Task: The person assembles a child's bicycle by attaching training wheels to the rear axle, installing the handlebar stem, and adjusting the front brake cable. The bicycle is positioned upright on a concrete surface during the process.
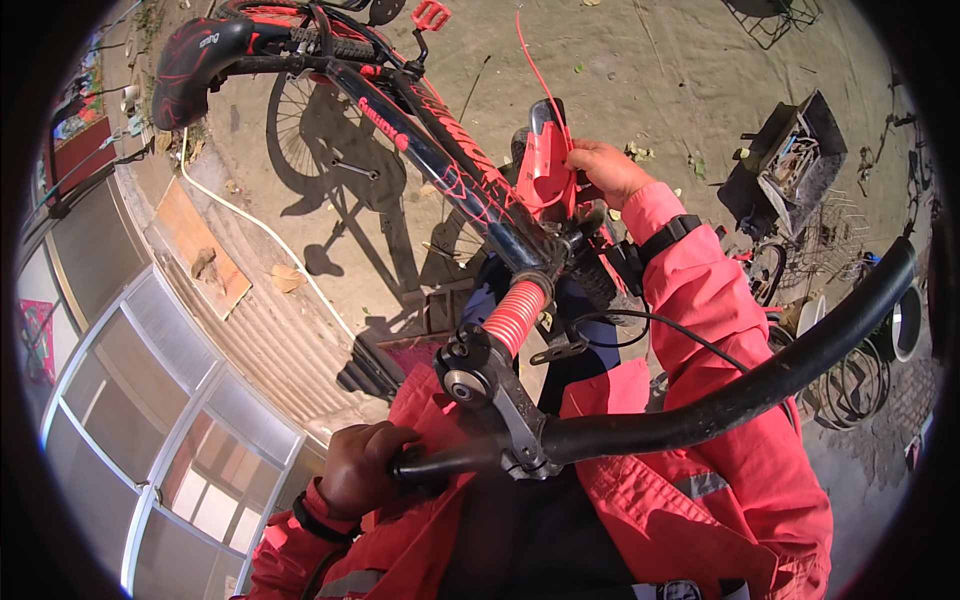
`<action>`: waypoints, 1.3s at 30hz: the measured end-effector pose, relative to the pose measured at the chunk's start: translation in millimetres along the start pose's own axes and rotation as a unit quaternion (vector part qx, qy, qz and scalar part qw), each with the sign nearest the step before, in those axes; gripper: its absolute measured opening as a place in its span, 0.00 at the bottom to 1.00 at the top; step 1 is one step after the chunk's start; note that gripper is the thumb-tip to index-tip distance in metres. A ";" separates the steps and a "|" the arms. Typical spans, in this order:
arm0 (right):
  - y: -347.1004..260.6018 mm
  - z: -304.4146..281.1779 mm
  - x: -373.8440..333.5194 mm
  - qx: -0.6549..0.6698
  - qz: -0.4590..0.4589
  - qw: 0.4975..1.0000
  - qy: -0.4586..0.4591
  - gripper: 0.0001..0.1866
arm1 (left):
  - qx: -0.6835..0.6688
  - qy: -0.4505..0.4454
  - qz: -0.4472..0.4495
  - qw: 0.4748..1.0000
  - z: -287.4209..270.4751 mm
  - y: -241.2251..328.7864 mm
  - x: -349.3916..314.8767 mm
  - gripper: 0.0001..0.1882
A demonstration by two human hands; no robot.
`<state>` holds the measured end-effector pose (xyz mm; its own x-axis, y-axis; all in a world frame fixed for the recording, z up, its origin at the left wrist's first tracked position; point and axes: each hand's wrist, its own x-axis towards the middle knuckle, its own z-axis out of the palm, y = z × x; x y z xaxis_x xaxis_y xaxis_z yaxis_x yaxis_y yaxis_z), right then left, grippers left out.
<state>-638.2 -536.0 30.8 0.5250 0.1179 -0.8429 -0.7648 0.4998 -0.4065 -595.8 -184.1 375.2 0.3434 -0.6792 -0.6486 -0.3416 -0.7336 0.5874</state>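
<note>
A black bicycle (440, 165) with red markings reaches from the upper left to my body. My left hand (362, 465) is wrapped round the left end of its black handlebar (680, 425). The bar's other side curves up at the right with no hand on it. Below the stem (468, 385) sits a stack of red ribbed spacers (516, 312). My right hand (608, 172) is closed in a pinch on a thin red cable (533, 60), beside the red front mudguard (543, 168). The cable's far end sticks up free. A black cable (690, 335) loops from the bike past my right forearm.
An open metal toolbox (790, 160) full of tools stands at the right. A wrench (355, 170) lies on the ground in the bike's shadow. A pale hose (235, 208) and a wooden board (205, 250) lie at the left, near a glazed metal frame (180, 420). Coiled hoops (848, 385) lie at the right.
</note>
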 end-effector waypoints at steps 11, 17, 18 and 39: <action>-5.7 10.4 -6.1 0.013 -0.028 0.998 0.058 0.35 | -0.011 -0.020 -0.008 1.000 -2.3 0.0 -2.2 0.19; -20.8 -5.6 32.7 -0.030 -0.019 0.997 0.064 0.33 | -0.020 -0.046 -0.022 0.998 -3.6 -3.2 -5.7 0.23; -23.2 -9.2 42.1 -0.045 -0.017 0.997 0.064 0.32 | -0.017 -0.047 -0.022 0.998 -3.2 -3.9 -5.5 0.23; -82.6 8.8 24.8 -0.223 -0.294 0.924 0.100 0.16 | -0.014 -0.053 -0.020 0.998 -3.5 -4.9 -6.0 0.24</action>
<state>-558.7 -566.8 46.6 0.8534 -0.2442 -0.4604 -0.4705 0.0188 -0.8822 -593.2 -176.5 377.9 0.2616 -0.6444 -0.7186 -0.3034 -0.7617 0.5725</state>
